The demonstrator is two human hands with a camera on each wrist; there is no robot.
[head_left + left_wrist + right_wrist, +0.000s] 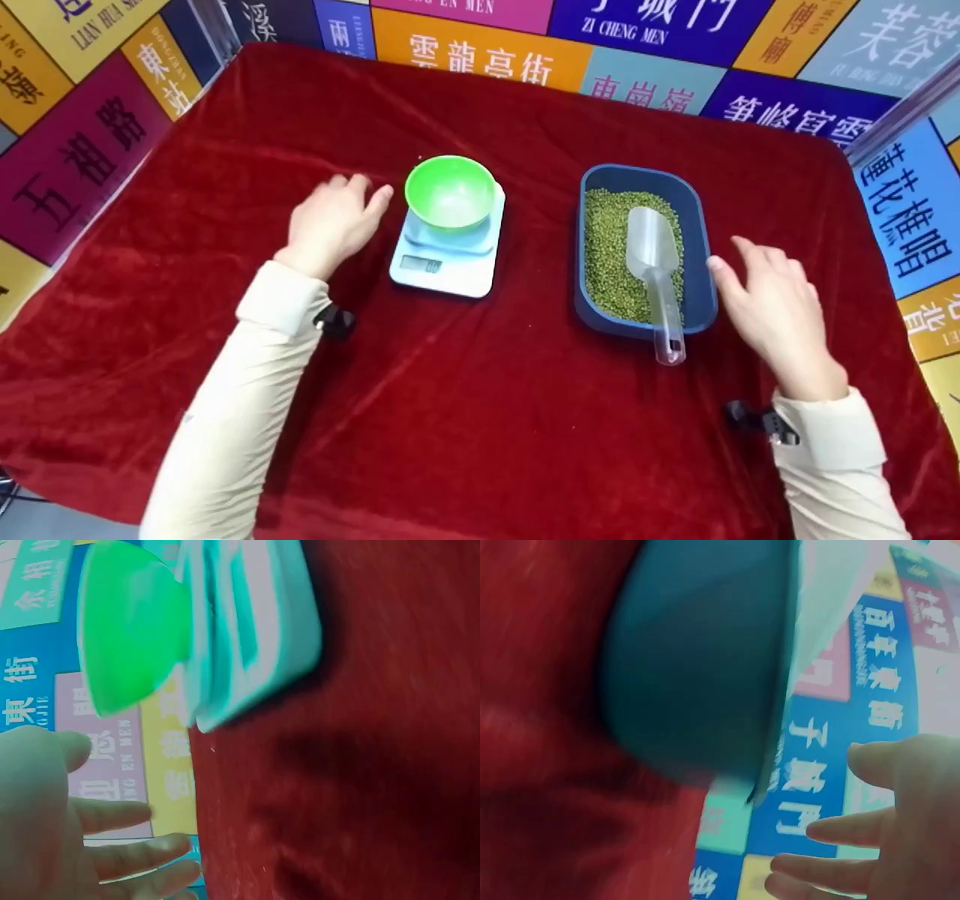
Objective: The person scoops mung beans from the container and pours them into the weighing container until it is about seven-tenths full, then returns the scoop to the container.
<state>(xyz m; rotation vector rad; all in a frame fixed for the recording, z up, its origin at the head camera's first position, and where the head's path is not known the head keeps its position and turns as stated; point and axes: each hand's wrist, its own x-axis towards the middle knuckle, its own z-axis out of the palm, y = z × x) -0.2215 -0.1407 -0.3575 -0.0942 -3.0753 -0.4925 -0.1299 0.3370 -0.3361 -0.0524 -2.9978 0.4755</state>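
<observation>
A green bowl (450, 191) sits on a white kitchen scale (457, 271) whose small display is lit at the front. Left of both is my left hand (334, 221), fingers loosely extended and holding nothing, its thumb close to the bowl's side. A dark blue tub (697, 300) holds green beans (611, 255), probably mung beans. Across them lies a clear plastic scoop (654, 247), its handle reaching over the tub's near rim. My right hand (776, 307) hovers at the tub's right side with relaxed fingers, nothing in it. The right wrist view shows the tub's outer wall (697, 660) beside the fingers.
Dark red velvet cloth (480, 420) covers the table. Printed panels with Chinese lettering (480, 56) stand along the back and both sides, with clear upright posts (907, 105) at the corners. A few tiny specks lie on the cloth.
</observation>
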